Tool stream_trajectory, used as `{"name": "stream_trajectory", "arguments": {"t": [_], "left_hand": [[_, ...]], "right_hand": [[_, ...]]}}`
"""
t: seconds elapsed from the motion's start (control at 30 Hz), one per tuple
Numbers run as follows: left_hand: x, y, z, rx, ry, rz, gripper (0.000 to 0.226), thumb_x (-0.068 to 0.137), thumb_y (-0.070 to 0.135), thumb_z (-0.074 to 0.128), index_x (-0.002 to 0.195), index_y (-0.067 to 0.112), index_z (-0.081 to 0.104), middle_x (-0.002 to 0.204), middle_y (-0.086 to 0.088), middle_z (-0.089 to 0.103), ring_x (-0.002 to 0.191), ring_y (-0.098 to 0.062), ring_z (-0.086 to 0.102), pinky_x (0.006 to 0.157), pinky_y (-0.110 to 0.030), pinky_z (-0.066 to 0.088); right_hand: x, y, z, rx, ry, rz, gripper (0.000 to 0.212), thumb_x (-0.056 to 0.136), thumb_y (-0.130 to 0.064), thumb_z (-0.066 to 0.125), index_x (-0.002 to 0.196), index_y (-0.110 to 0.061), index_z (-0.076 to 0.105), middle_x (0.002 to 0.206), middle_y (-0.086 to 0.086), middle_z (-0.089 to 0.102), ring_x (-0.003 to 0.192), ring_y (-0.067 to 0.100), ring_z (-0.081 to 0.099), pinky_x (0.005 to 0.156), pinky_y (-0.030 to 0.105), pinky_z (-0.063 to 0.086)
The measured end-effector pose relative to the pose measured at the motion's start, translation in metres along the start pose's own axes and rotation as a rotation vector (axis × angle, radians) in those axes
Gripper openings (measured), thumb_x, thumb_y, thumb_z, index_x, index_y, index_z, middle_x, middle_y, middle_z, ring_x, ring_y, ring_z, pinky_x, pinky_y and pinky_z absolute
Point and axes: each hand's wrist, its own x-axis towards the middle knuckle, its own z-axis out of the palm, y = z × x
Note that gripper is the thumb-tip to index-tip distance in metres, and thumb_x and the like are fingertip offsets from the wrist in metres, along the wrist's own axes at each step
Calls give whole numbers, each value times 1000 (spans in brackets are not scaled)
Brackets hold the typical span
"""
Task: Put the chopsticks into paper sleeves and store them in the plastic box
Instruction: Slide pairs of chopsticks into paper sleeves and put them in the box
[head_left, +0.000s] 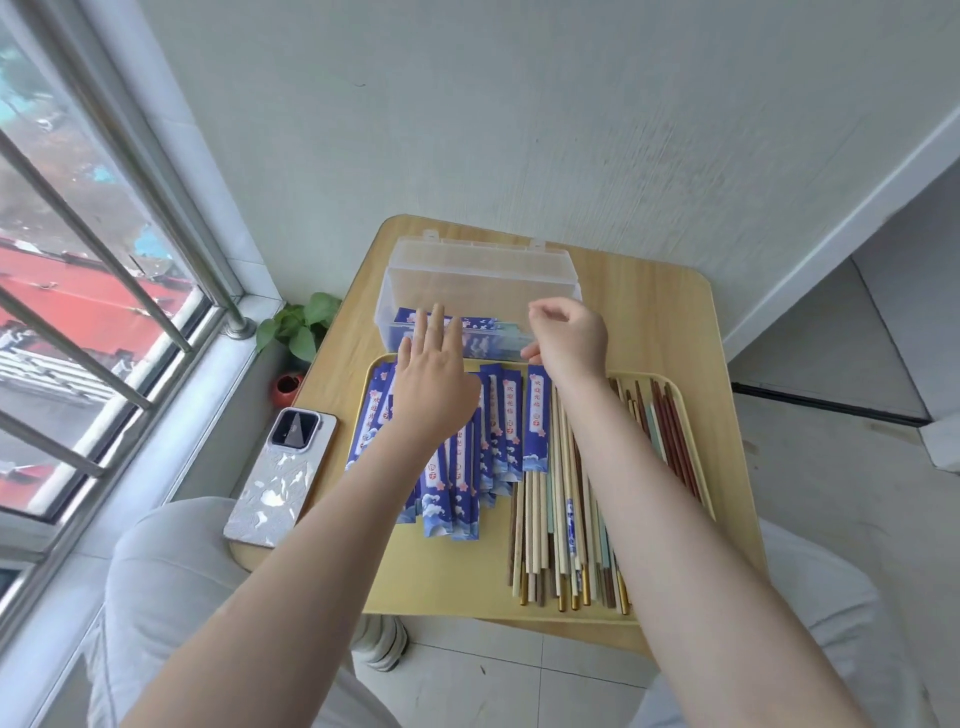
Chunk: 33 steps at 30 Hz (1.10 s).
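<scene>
A clear plastic box (475, 275) stands open at the back of the small wooden table, with sleeved chopsticks (480, 332) lying inside. A yellow tray (457, 582) in front holds a pile of blue paper sleeves (467, 483) on its left and loose chopsticks (561, 530) on its right. My left hand (434, 387) hovers flat with straight fingers over the sleeve pile, its fingertips at the box's front wall. My right hand (569, 335) hangs over the box's right front corner, fingers loosely curled downward; nothing shows in its grip.
A phone (283, 475) in a white case lies on the table's left edge. A potted plant (298, 332) sits on the floor by the window at left. The wall runs right behind the table. My knees flank the table's near edge.
</scene>
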Motion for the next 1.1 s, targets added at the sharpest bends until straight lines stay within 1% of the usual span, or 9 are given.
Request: {"name": "stream_trajectory", "arguments": {"t": [0.07, 0.13, 0.2, 0.27, 0.4, 0.57, 0.73, 0.9, 1.1], "left_hand": [[-9, 1, 1, -94, 148, 30, 57, 91, 8, 52, 147, 12, 42, 157, -16, 31, 146, -34, 26, 118, -49, 28], [-20, 4, 1, -180, 244, -5, 27, 92, 12, 52, 117, 8, 61, 121, -13, 55, 107, -30, 52, 84, -44, 49], [-29, 7, 0, -191, 107, -107, 19, 96, 21, 47, 94, 8, 61, 94, -7, 59, 78, -23, 53, 60, -33, 43], [-36, 7, 1, -112, -142, -142, 25, 97, 29, 45, 81, 12, 55, 78, -2, 56, 66, -19, 48, 56, -29, 36], [-50, 5, 15, -55, -366, -91, 24, 99, 35, 46, 81, 19, 52, 81, 2, 57, 74, -18, 53, 60, -29, 37], [-60, 5, 17, -56, -324, -81, 21, 100, 31, 44, 97, 17, 60, 88, 0, 62, 80, -19, 57, 62, -30, 41], [-65, 4, 16, -90, -350, -78, 24, 99, 31, 43, 104, 17, 62, 97, -1, 67, 91, -22, 63, 72, -35, 49], [-67, 2, 10, -153, -380, -88, 25, 101, 32, 46, 107, 17, 63, 99, -1, 66, 90, -21, 64, 79, -38, 55], [-72, 15, 3, -233, 168, 48, 18, 90, 27, 64, 105, 18, 65, 99, 1, 59, 90, -19, 55, 72, -30, 43]], "right_hand": [[-7, 6, -6, -99, 10, -66, 13, 97, -18, 56, 98, -20, 68, 92, -7, 70, 59, 8, 66, 56, 21, 50], [-16, 18, -9, -285, -86, -45, 10, 96, -20, 57, 99, -16, 66, 99, -5, 69, 78, 14, 66, 68, 27, 51], [-29, 30, -10, -550, -222, 45, 20, 95, -25, 61, 109, -12, 60, 107, 3, 67, 88, 22, 66, 71, 34, 52], [-44, 39, -9, -736, -290, 103, 42, 94, -29, 65, 128, -9, 50, 117, 9, 64, 99, 28, 65, 69, 34, 47], [-72, 50, -2, -828, -245, 123, 62, 96, -31, 65, 141, -1, 35, 127, 13, 62, 109, 30, 65, 66, 32, 43], [-86, 54, 1, -792, -160, 88, 45, 95, -28, 66, 128, -3, 50, 125, 13, 59, 105, 29, 65, 66, 30, 44], [-88, 52, -3, -799, -97, 23, 18, 96, -22, 58, 102, -5, 61, 102, 10, 64, 75, 24, 56, 53, 27, 36], [-84, 57, -23, -619, -41, 68, 17, 97, -18, 54, 88, -6, 62, 86, 3, 67, 64, 19, 56, 46, 24, 33], [-89, 50, -66, -152, -243, 89, 15, 95, -22, 57, 89, -17, 69, 78, 1, 67, 63, 14, 56, 55, 25, 42]]}}
